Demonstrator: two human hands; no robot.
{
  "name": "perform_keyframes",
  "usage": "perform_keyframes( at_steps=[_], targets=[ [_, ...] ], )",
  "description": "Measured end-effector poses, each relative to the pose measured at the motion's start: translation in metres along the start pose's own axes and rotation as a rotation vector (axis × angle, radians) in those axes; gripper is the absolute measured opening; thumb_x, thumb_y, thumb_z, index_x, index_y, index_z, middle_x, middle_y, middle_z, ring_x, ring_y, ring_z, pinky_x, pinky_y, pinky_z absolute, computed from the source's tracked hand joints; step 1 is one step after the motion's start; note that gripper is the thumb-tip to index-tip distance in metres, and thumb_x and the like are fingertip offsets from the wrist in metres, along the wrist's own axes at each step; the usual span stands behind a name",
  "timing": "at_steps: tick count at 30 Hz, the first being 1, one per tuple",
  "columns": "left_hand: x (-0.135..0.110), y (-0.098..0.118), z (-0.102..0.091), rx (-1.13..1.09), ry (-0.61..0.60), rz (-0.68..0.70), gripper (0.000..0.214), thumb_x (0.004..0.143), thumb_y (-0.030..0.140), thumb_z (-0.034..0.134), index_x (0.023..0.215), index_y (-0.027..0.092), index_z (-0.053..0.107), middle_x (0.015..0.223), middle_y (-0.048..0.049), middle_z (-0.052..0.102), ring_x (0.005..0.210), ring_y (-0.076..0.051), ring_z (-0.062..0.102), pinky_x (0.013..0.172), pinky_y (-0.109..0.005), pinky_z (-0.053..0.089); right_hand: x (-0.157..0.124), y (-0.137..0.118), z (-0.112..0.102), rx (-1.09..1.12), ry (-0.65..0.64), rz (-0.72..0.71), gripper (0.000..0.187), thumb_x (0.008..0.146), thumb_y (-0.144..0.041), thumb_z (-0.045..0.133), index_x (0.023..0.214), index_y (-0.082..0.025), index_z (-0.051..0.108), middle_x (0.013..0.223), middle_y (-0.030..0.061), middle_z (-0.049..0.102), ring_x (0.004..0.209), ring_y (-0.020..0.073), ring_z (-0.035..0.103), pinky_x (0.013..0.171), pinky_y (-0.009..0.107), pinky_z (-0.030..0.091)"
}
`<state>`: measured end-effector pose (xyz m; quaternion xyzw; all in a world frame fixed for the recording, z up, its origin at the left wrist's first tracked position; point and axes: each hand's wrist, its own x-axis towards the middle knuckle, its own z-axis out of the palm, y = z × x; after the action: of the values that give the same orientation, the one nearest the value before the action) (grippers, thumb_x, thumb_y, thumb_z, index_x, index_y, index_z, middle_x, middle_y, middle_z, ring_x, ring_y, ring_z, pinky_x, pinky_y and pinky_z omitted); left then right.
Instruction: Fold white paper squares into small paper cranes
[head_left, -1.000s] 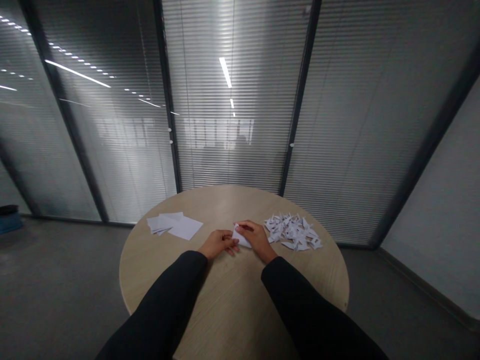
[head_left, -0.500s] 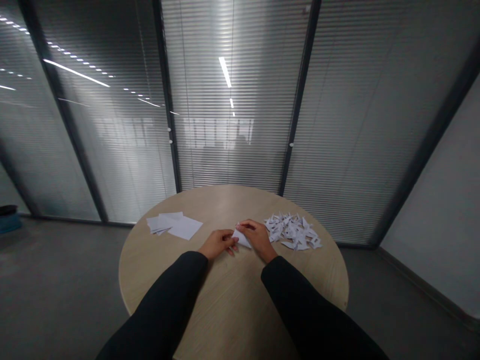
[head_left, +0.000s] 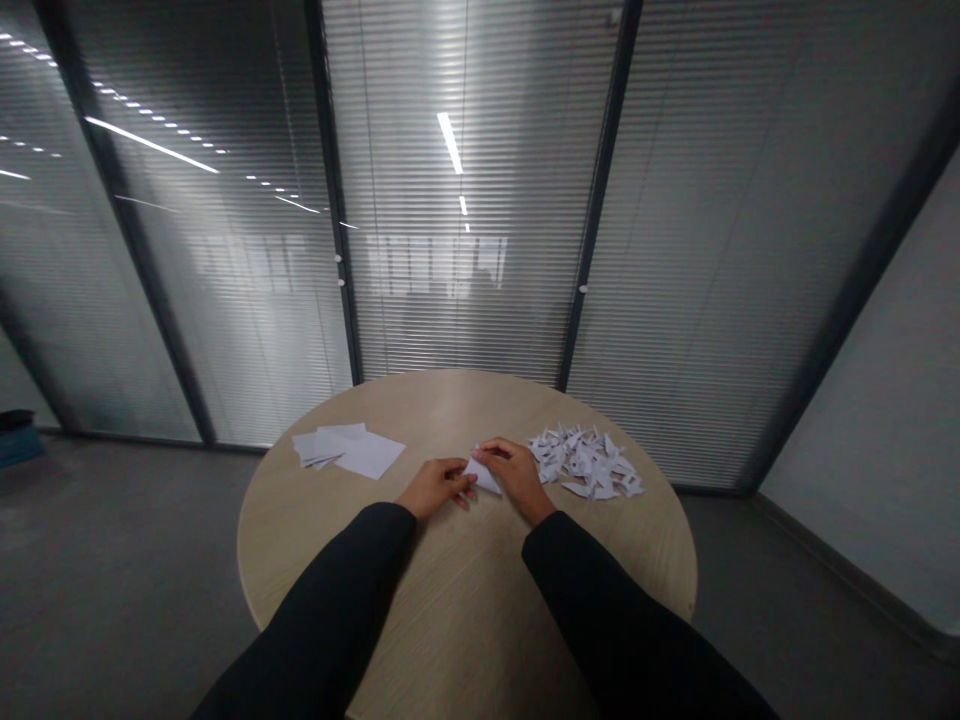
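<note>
Head view: left hand, right hand both pinching white paper, forearms angled inward.

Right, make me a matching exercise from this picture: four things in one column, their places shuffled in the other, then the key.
Things
1. Flat white sheets
2. Heap of small paper pieces
3. Single white paper
4. Blue container

Places
A. Between the left hand and the right hand, at their fingers
B. On the floor
C. On the table, to the right of the right hand
D. On the table, to the left of the left hand

Pairs: 1-D, 2-C, 3-A, 4-B
</note>
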<state>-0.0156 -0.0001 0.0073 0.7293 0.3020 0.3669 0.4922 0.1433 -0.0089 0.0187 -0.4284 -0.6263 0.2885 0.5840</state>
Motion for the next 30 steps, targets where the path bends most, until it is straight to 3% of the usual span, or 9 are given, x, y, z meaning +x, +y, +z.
perform_keyframes(
  at_steps=[9,15,21,30],
  targets=[
    [0.002,-0.003,-0.001,0.027,0.004,0.007,0.039,0.072,0.044,0.06,0.087,0.009,0.061,0.072,-0.0075,0.063,0.061,-0.014,0.06,0.057,-0.027,0.052,0.001,0.002,0.0,0.028,0.005,0.018,0.021,0.063,-0.037,0.068,0.071,-0.018,0.067,0.072,0.0035,0.067,0.068,0.0176,0.06,0.061,0.027,0.044],
    [-0.001,0.001,-0.005,0.073,0.148,0.139,0.039,0.075,0.038,0.059,0.107,0.016,0.049,0.075,-0.003,0.062,0.064,-0.013,0.059,0.056,-0.025,0.05,0.006,0.007,-0.003,0.121,0.039,0.037,0.026,0.059,-0.04,0.071,0.07,-0.017,0.064,0.07,0.0021,0.065,0.067,0.0167,0.059,0.065,0.028,0.044],
    [-0.002,0.008,-0.007,0.117,0.227,0.17,0.024,0.076,0.037,0.057,0.088,0.018,0.047,0.08,-0.0012,0.055,0.068,-0.012,0.057,0.054,-0.022,0.05,0.007,0.01,-0.006,0.197,0.069,0.048,0.027,0.059,-0.042,0.072,0.069,-0.018,0.063,0.069,0.001,0.064,0.067,0.0156,0.057,0.065,0.027,0.043],
    [-0.001,0.005,-0.006,0.103,0.233,0.146,0.028,0.071,0.041,0.062,0.079,0.016,0.051,0.075,-0.001,0.054,0.069,-0.013,0.056,0.056,-0.023,0.049,0.007,0.007,-0.005,0.199,0.086,0.045,0.027,0.058,-0.041,0.073,0.068,-0.018,0.064,0.069,0.0012,0.064,0.068,0.0163,0.057,0.067,0.028,0.043]
  ],
)
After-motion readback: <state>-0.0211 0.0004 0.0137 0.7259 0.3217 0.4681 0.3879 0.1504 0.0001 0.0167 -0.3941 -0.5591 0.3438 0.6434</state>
